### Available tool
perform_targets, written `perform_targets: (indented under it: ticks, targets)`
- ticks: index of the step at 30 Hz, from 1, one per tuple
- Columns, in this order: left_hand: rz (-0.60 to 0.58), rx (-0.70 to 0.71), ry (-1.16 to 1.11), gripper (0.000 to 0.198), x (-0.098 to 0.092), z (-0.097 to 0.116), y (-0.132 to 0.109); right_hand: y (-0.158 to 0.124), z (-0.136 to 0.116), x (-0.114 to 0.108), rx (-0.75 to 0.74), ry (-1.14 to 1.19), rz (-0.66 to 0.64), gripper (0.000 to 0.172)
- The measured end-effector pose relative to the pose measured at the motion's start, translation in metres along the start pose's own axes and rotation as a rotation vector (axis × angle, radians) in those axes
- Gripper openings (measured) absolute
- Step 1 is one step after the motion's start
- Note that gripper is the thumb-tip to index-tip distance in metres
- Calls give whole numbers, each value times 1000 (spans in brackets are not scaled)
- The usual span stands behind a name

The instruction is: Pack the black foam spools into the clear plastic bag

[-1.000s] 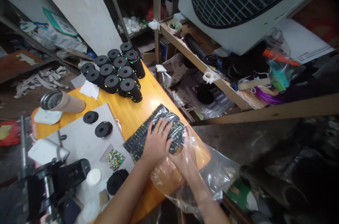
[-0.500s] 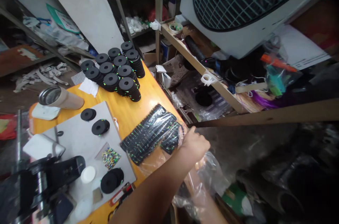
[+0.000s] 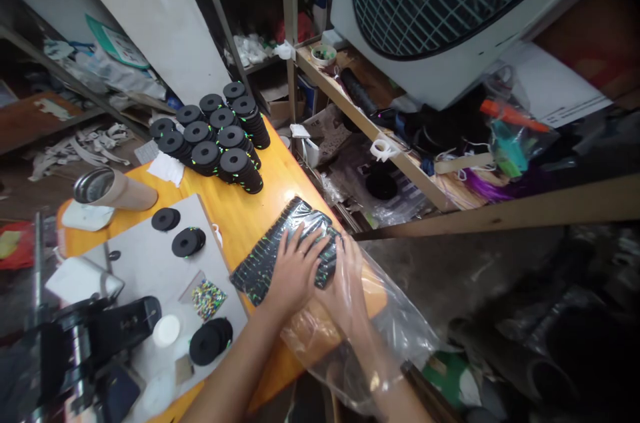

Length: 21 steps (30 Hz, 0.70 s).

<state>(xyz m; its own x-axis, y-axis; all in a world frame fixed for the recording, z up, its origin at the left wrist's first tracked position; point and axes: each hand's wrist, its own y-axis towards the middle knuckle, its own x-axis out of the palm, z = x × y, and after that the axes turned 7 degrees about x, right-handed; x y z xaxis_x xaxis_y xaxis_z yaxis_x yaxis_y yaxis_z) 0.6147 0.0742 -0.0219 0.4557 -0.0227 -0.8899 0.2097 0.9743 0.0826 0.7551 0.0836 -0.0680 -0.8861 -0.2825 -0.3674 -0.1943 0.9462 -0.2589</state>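
A clear plastic bag point(image 3: 400, 313) holds rows of black foam discs point(image 3: 260, 262) with small green and yellow bits along their edges, lying on the orange table. My left hand point(image 3: 296, 270) rests flat on top of the bagged discs, fingers spread. Inside the bag, my right hand point(image 3: 345, 286) cups the near right end of the rows, with its fingers along one side and its thumb toward the other. The loose part of the bag hangs around my right wrist and over the table edge.
Several stacks of black foam discs point(image 3: 234, 160) stand at the table's far end. A grey board point(image 3: 145, 256) on the left carries loose discs and a small bag of coloured bits point(image 3: 207, 298). Nearby are a tumbler point(image 3: 120, 190), a wooden shelf rail point(image 3: 360, 120) and a fan point(image 3: 450, 3).
My left hand has moved left from the bag's edge by my right wrist onto the top of the discs, its fingers now spread. My right hand stays inside the bag at the discs' end.
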Motion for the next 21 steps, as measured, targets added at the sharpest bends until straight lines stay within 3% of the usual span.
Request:
perform_targets:
  ticks: [2, 4, 9, 14, 21]
  targets:
    - [-47, 34, 58, 46, 1, -16, -12, 3, -3, 3, -181, -210, 138, 72]
    - [-81, 81, 87, 46, 4, -23, -18, 1, -4, 4, -289, -370, 189, 78]
    - [-123, 176, 147, 47, 7, -27, -19, -8, 6, 10, -205, -341, 167, 90]
    - [-109, 209, 197, 44, 10, -33, -20, -8, 12, 16, -54, -176, 230, 91]
    - [-106, 206, 217, 45, 17, -36, -19, -1, 6, 4, -92, -139, 133, 95]
